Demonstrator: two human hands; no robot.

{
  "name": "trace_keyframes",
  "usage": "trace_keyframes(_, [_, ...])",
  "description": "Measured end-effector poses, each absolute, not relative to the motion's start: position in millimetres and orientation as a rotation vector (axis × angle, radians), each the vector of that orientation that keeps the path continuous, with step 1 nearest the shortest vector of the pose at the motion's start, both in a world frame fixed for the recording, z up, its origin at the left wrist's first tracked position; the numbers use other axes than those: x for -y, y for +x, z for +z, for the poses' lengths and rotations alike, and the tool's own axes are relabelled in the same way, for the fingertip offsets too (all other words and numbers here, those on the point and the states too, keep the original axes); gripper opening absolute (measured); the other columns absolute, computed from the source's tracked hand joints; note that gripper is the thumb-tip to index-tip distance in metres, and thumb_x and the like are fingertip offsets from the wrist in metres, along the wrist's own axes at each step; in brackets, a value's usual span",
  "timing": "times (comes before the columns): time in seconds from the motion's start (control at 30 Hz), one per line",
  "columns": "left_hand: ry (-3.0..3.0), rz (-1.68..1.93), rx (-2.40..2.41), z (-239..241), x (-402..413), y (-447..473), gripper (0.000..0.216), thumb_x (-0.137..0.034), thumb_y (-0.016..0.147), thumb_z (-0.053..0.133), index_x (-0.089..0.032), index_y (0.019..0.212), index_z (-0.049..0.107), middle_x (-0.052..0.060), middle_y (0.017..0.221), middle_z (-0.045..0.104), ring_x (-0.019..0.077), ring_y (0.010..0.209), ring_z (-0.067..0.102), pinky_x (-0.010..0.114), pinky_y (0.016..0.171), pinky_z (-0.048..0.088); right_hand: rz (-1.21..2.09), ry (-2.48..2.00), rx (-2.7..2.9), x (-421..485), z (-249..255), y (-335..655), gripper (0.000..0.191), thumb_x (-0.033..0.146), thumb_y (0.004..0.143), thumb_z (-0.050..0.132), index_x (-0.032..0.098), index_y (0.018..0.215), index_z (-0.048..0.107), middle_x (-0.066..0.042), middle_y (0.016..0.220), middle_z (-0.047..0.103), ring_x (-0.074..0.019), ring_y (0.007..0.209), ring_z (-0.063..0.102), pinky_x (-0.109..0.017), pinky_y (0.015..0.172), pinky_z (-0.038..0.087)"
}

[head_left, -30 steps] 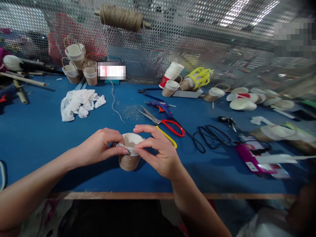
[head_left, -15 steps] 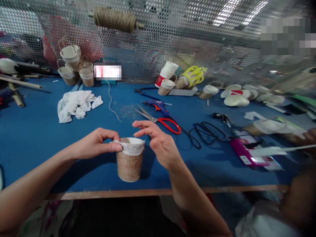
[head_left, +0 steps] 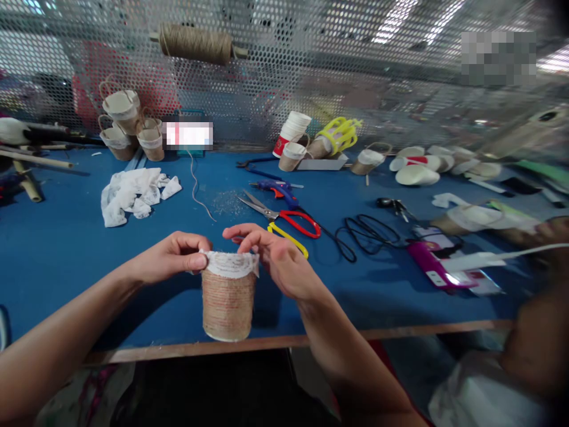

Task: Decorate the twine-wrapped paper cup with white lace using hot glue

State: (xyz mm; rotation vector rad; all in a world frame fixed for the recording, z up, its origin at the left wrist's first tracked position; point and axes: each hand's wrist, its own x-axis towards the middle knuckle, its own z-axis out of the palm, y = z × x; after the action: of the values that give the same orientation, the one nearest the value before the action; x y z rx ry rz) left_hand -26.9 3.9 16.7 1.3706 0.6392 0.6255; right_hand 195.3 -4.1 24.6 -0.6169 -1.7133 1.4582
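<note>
A cup wound with brown twine [head_left: 228, 302] has a white lace band [head_left: 229, 264] round its rim. It tilts with its base toward me, near the table's front edge. My left hand [head_left: 180, 256] is closed, thumb and fingers pinching the rim's left side. Over the right and far side of the rim, my right hand [head_left: 284, 261] holds its fingers stretched and apart, fingertips at or just above the lace; contact is unclear. Beyond that hand lie scissors [head_left: 301, 223] with one red and one yellow handle, and a blue glue gun [head_left: 282, 191].
White lace scraps [head_left: 131, 193] lie left on the blue table [head_left: 57, 255]. Twine-wrapped cups with handles [head_left: 122, 112] stand behind. A twine spool [head_left: 195, 44] hangs on the mesh. Black cable [head_left: 371, 237] and a purple power strip [head_left: 438, 267] are right, near another person's arm [head_left: 540, 332].
The cup has tipped, its base swinging toward me and its opening turning away. My right hand has come in over the rim, uncovering the scissors' yellow handle. The view has shifted slightly.
</note>
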Motion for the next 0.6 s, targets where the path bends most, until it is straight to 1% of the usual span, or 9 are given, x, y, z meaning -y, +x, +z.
trace_keyframes(0.1, [1.327, 0.63, -0.634, 12, -3, -27, 0.041, -0.052, 0.07, 0.065, -0.013, 0.063, 0.054, -0.002, 0.063, 0.047, 0.0104, 0.061, 0.04, 0.023, 0.059, 0.032, 1.415, -0.601, 1.685, 6, 26, 190, 0.034, 0.047, 0.083, 0.051, 0.02, 0.065, 0.051, -0.005, 0.099, 0.06, -0.0201, 0.109, 0.053, -0.038, 0.093, 0.04])
trace_keyframes(0.17, [1.286, 0.63, -0.621, 8, -3, -26, 0.041, -0.052, 0.07, 0.065, -0.013, 0.063, 0.054, -0.003, 0.062, 0.047, 0.0102, 0.06, 0.04, 0.023, 0.059, 0.032, 1.395, -0.609, 1.638, 7, 25, 187, 0.034, 0.044, 0.083, 0.054, 0.019, 0.061, 0.048, -0.003, 0.089, 0.059, -0.0196, 0.106, 0.054, -0.038, 0.092, 0.04])
trace_keyframes(0.2, [1.266, 0.635, -0.615, 7, -2, -26, 0.041, -0.052, 0.069, 0.066, -0.013, 0.062, 0.054, -0.003, 0.061, 0.046, 0.0098, 0.059, 0.039, 0.023, 0.058, 0.031, 1.407, -0.597, 1.607, 7, 24, 186, 0.035, 0.046, 0.082, 0.055, 0.019, 0.061, 0.049, -0.003, 0.087, 0.058, -0.0197, 0.105, 0.054, -0.038, 0.092, 0.04])
trace_keyframes(0.23, [1.248, 0.639, -0.611, 6, -2, -25, 0.042, -0.052, 0.069, 0.066, -0.013, 0.062, 0.054, -0.003, 0.059, 0.046, 0.0094, 0.058, 0.039, 0.022, 0.057, 0.031, 1.448, -0.578, 1.573, 7, 24, 185, 0.036, 0.051, 0.081, 0.053, 0.019, 0.063, 0.051, -0.004, 0.087, 0.058, -0.02, 0.105, 0.054, -0.038, 0.091, 0.041])
trace_keyframes(0.3, [1.227, 0.65, -0.607, 5, -2, -24, 0.043, -0.053, 0.067, 0.067, -0.013, 0.06, 0.053, -0.004, 0.057, 0.046, 0.0088, 0.056, 0.038, 0.021, 0.056, 0.03, 1.585, -0.538, 1.5, 7, 22, 186, 0.048, 0.064, 0.079, 0.041, 0.019, 0.071, 0.057, -0.006, 0.093, 0.059, -0.0205, 0.104, 0.054, -0.037, 0.089, 0.043])
trace_keyframes(0.37, [1.22, 0.658, -0.607, 5, -2, -24, 0.043, -0.053, 0.066, 0.068, -0.013, 0.059, 0.053, -0.004, 0.056, 0.046, 0.0084, 0.055, 0.037, 0.021, 0.055, 0.03, 1.685, -0.511, 1.473, 6, 21, 187, 0.059, 0.071, 0.077, 0.031, 0.019, 0.078, 0.061, -0.008, 0.101, 0.058, -0.0206, 0.102, 0.055, -0.037, 0.086, 0.044])
trace_keyframes(0.43, [1.215, 0.665, -0.604, 5, -1, -23, 0.044, -0.054, 0.066, 0.068, -0.013, 0.059, 0.052, -0.004, 0.056, 0.046, 0.0081, 0.054, 0.037, 0.021, 0.054, 0.03, 1.67, -0.521, 1.516, 6, 21, 188, 0.05, 0.064, 0.079, 0.041, 0.019, 0.073, 0.06, -0.007, 0.101, 0.058, -0.0198, 0.102, 0.055, -0.036, 0.088, 0.042])
trace_keyframes(0.5, [1.208, 0.669, -0.604, 5, -1, -23, 0.045, -0.054, 0.066, 0.067, -0.013, 0.059, 0.052, -0.004, 0.055, 0.046, 0.0079, 0.053, 0.037, 0.021, 0.053, 0.03, 1.611, -0.533, 1.541, 7, 21, 187, 0.035, 0.051, 0.079, 0.055, 0.018, 0.066, 0.057, -0.004, 0.094, 0.058, -0.0189, 0.104, 0.054, -0.034, 0.089, 0.041])
trace_keyframes(0.6, [1.205, 0.667, -0.605, 5, -1, -23, 0.045, -0.055, 0.066, 0.067, -0.013, 0.059, 0.051, -0.004, 0.054, 0.045, 0.0077, 0.052, 0.036, 0.021, 0.053, 0.029, 1.591, -0.535, 1.49, 6, 19, 186, 0.032, 0.043, 0.08, 0.059, 0.018, 0.061, 0.053, -0.002, 0.085, 0.056, -0.0179, 0.103, 0.054, -0.032, 0.087, 0.042])
